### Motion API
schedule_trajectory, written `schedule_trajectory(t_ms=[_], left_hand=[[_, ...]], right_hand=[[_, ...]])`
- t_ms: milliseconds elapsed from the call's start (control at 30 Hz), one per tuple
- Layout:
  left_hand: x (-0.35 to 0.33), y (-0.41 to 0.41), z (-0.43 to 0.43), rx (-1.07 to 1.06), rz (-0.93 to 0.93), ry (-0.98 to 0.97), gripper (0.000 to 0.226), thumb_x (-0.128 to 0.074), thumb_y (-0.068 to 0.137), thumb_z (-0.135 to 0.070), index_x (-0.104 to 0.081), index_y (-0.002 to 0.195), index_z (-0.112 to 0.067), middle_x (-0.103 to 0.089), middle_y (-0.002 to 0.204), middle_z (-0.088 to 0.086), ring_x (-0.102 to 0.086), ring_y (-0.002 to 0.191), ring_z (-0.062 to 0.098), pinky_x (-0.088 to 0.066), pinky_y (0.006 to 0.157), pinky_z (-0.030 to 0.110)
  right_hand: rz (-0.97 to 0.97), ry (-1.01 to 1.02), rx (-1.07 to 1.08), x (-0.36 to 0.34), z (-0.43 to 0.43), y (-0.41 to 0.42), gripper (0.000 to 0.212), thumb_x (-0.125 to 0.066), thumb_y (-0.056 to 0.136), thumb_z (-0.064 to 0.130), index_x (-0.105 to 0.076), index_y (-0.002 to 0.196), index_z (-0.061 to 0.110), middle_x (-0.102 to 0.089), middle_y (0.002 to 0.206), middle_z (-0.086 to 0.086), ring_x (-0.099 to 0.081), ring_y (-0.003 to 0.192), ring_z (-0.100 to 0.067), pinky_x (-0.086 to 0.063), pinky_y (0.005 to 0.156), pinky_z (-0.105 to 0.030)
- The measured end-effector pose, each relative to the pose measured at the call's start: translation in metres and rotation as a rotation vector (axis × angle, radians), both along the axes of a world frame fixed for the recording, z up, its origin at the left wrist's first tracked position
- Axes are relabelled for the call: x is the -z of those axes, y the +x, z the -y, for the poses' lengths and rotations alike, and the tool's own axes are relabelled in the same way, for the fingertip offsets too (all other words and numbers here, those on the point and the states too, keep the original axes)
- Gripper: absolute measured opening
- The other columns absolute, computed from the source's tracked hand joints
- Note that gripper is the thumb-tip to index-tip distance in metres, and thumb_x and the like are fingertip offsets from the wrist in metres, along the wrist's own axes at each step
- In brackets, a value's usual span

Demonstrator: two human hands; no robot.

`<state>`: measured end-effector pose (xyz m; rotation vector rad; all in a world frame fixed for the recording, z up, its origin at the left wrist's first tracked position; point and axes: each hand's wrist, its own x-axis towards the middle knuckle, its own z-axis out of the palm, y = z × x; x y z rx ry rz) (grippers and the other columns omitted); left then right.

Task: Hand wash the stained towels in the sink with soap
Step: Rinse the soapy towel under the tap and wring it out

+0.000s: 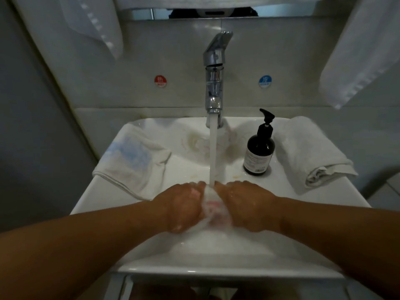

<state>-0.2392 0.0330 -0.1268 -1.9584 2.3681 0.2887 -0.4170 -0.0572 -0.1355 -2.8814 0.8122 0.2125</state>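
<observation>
A small white towel with a pink stain (213,210) is bunched between my two hands under the running water (213,152). My left hand (184,205) grips its left side and my right hand (249,205) grips its right side, both wet, over the white sink (194,265). A white towel with a blue stain (132,160) lies folded on the sink's left rim. Another white towel (307,152) lies rolled on the right rim. A dark soap pump bottle (259,148) stands right of the chrome tap (215,79).
White towels hang on the wall at the upper left (95,22) and upper right (363,50). Red hot (160,81) and blue cold (265,81) stickers flank the tap. A yellowish mark (237,176) shows in the basin near the bottle.
</observation>
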Motion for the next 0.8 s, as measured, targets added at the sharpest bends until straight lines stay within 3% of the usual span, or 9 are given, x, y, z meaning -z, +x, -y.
schedule_trajectory(t_ms=[133, 267, 300, 367, 433, 500, 600, 700, 800], left_hand=[[-0.007, -0.003, 0.006, -0.050, 0.016, -0.055, 0.044, -0.039, 0.102, -0.057, -0.060, 0.120, -0.022, -0.064, 0.108, 0.002, -0.063, 0.096, 0.021, -0.052, 0.084, 0.033], [-0.013, 0.006, 0.010, -0.203, -0.232, 0.109, 0.088, -0.031, 0.074, -0.095, -0.073, 0.095, -0.020, -0.071, 0.086, -0.001, -0.066, 0.080, 0.015, -0.056, 0.080, 0.037], [-0.013, 0.008, 0.010, -0.192, -0.208, 0.118, 0.090, -0.032, 0.069, -0.095, -0.073, 0.087, -0.017, -0.070, 0.080, 0.000, -0.065, 0.075, 0.015, -0.055, 0.078, 0.037], [-0.016, 0.012, 0.011, -0.227, -0.231, 0.045, 0.076, -0.040, 0.069, -0.089, -0.071, 0.088, -0.022, -0.069, 0.083, -0.003, -0.062, 0.076, 0.014, -0.054, 0.078, 0.033], [-0.017, 0.014, 0.009, -0.258, -0.321, -0.005, 0.057, -0.051, 0.083, -0.076, -0.069, 0.114, -0.031, -0.071, 0.105, -0.004, -0.066, 0.094, 0.013, -0.052, 0.088, 0.029], [-0.016, 0.014, 0.003, -0.197, -0.351, 0.074, 0.047, -0.049, 0.096, -0.064, -0.060, 0.127, -0.030, -0.065, 0.126, -0.003, -0.061, 0.117, 0.018, -0.045, 0.097, 0.028], [-0.008, 0.009, -0.006, -0.121, -0.229, 0.178, 0.085, -0.042, 0.087, -0.082, -0.029, 0.155, -0.034, -0.041, 0.155, -0.002, -0.041, 0.140, 0.020, -0.034, 0.116, 0.038], [-0.001, 0.002, -0.003, -0.044, 0.016, 0.089, 0.063, -0.036, 0.099, -0.065, -0.036, 0.150, -0.027, -0.045, 0.146, 0.006, -0.046, 0.132, 0.025, -0.040, 0.109, 0.039], [-0.006, -0.003, 0.005, -0.136, -0.074, 0.082, 0.041, -0.039, 0.104, -0.052, -0.048, 0.128, -0.021, -0.057, 0.124, 0.003, -0.059, 0.109, 0.021, -0.043, 0.086, 0.024]], right_hand=[[0.152, 0.094, -0.015, -0.014, 0.002, 0.000, 0.070, -0.050, 0.067, 0.090, -0.054, 0.114, 0.039, -0.066, 0.099, 0.011, -0.063, 0.083, -0.011, -0.057, 0.077, -0.037], [0.173, 0.361, 0.088, -0.024, -0.001, -0.001, 0.044, -0.074, 0.065, 0.076, -0.068, 0.087, 0.038, -0.070, 0.085, 0.014, -0.066, 0.078, -0.006, -0.056, 0.075, -0.027], [0.154, 0.418, 0.129, -0.024, -0.001, -0.001, 0.043, -0.077, 0.065, 0.075, -0.069, 0.089, 0.039, -0.071, 0.088, 0.014, -0.067, 0.083, -0.008, -0.056, 0.077, -0.028], [0.102, 0.337, 0.132, -0.026, -0.001, -0.002, 0.073, -0.067, 0.063, 0.086, -0.063, 0.120, 0.039, -0.068, 0.112, 0.013, -0.066, 0.101, -0.016, -0.055, 0.088, -0.033], [0.100, 0.171, 0.111, -0.030, -0.005, -0.004, 0.105, -0.060, 0.065, 0.089, -0.031, 0.151, 0.035, -0.057, 0.138, 0.006, -0.059, 0.117, -0.020, -0.052, 0.097, -0.039], [0.109, 0.113, 0.045, -0.032, -0.013, -0.009, 0.105, -0.062, 0.072, 0.084, -0.015, 0.154, 0.037, -0.049, 0.146, 0.003, -0.055, 0.121, -0.020, -0.049, 0.101, -0.041], [-0.029, 0.124, 0.009, -0.024, -0.021, -0.014, 0.122, -0.063, 0.068, 0.086, 0.001, 0.157, 0.034, -0.041, 0.148, -0.004, -0.050, 0.125, -0.025, -0.045, 0.104, -0.041], [0.010, 0.148, 0.026, -0.013, -0.016, -0.010, 0.108, -0.064, 0.074, 0.082, -0.014, 0.155, 0.032, -0.053, 0.137, -0.003, -0.059, 0.112, -0.023, -0.051, 0.096, -0.039], [0.066, 0.108, 0.038, -0.011, -0.006, -0.005, 0.085, -0.059, 0.074, 0.084, -0.041, 0.136, 0.029, -0.064, 0.121, 0.001, -0.065, 0.101, -0.020, -0.055, 0.089, -0.040]])
